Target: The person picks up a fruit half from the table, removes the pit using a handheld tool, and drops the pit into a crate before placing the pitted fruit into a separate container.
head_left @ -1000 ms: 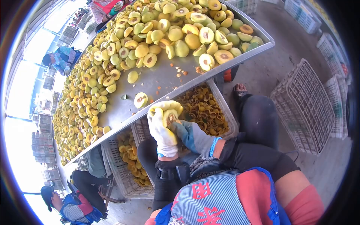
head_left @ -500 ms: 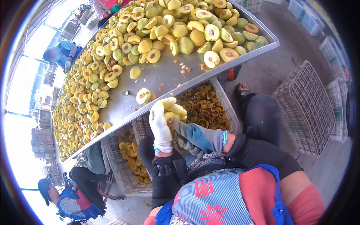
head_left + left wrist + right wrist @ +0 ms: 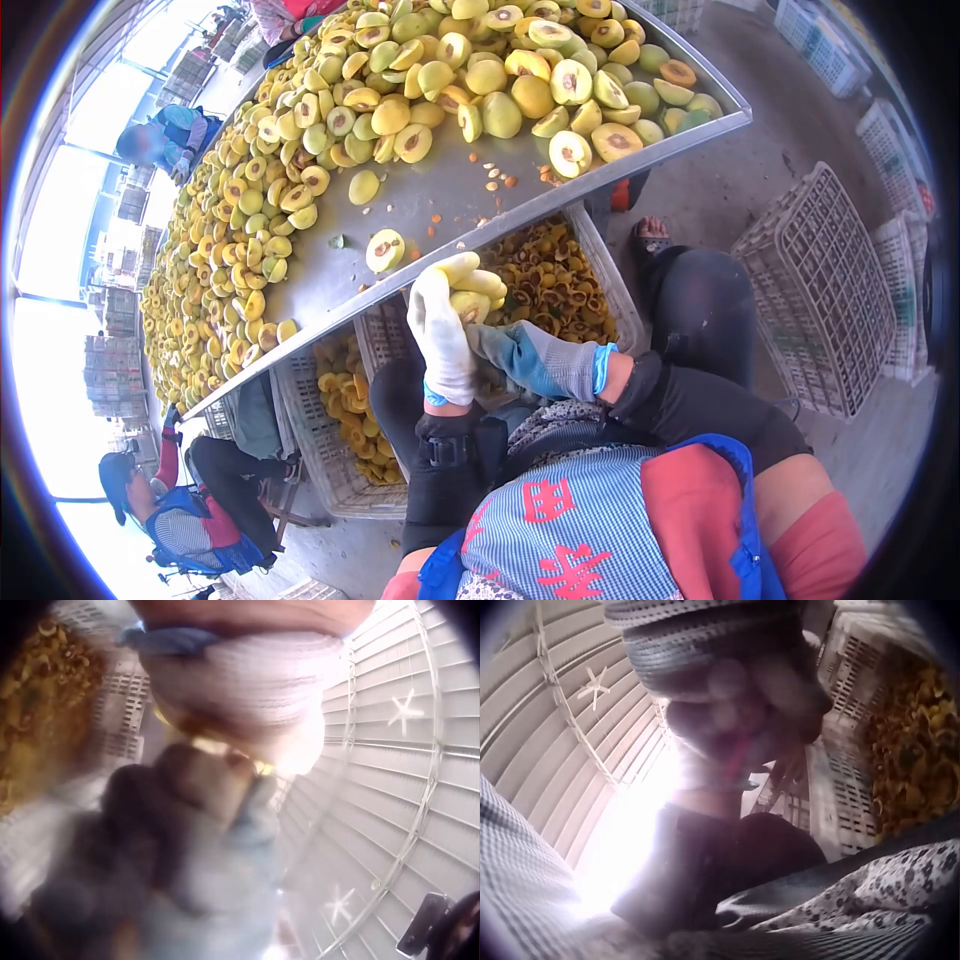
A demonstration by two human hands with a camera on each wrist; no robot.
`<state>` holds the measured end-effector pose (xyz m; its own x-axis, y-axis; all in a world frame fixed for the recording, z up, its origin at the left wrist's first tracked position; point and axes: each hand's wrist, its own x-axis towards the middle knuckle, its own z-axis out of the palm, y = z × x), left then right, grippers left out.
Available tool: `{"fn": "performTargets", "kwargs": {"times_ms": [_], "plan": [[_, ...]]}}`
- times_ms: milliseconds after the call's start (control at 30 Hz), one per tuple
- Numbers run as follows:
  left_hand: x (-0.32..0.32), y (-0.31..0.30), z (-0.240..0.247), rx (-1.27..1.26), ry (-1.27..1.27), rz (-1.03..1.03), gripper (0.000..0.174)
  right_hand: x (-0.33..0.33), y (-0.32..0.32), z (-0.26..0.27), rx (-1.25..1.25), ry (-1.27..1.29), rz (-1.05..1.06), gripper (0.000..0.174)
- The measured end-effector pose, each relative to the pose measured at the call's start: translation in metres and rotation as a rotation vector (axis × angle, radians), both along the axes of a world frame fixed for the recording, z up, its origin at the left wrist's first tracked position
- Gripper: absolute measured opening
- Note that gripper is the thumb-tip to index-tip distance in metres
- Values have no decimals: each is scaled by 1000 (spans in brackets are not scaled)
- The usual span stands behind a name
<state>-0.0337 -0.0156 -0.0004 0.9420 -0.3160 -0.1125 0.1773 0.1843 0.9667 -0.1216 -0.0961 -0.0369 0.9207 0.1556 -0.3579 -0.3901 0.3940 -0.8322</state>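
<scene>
Over crate (image 3: 612, 285): 2 hands (image 3: 440, 335) (image 3: 535, 360) w/ 1 fruit (image 3: 470, 300)

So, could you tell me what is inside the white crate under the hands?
The white crate holds brown-orange fruit scraps. Its near-left part is covered by the left hand, the fruit half it holds and the right hand; the metal table hides its far end.

The left hand (image 3: 443, 338) is wearing a white knit glove, the right hand (image 3: 535, 360) a blue-grey one, with a pale yellow halved fruit (image 3: 470, 304) showing between their fingers.
</scene>
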Motion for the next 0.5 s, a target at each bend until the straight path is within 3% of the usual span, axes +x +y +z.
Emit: {"fn": "performTargets", "kwargs": {"times_ms": [33,100,167,200,300,333,367,433,467,500], "plan": [[-1,0,-2,0,6,0,38,0,-2,9,14,1,10,68],[-1,2,-2,0,63,-63,40,-2,-24,30,216,251,278,68],[1,9,0,-142,178,-172,42,-1,-29,16,456,235,399,67],[0,8,1,-67,151,-178,43,-1,-29,10,577,226,463,67],[2,7,1,-197,171,-196,41,0,-27,12,536,230,429,66],[4,5,3,-320,223,-180,39,-2,-25,18,394,155,364,66],[5,3,8,-219,168,-48,36,-5,-22,27,253,80,299,66],[27,26,1,-428,282,-44,26,-10,-15,34,106,46,197,64],[44,38,-1,-814,405,-6,18,-12,-11,33,97,82,162,61],[48,49,10,-813,322,86,13,-11,-12,31,83,112,127,59]]}}
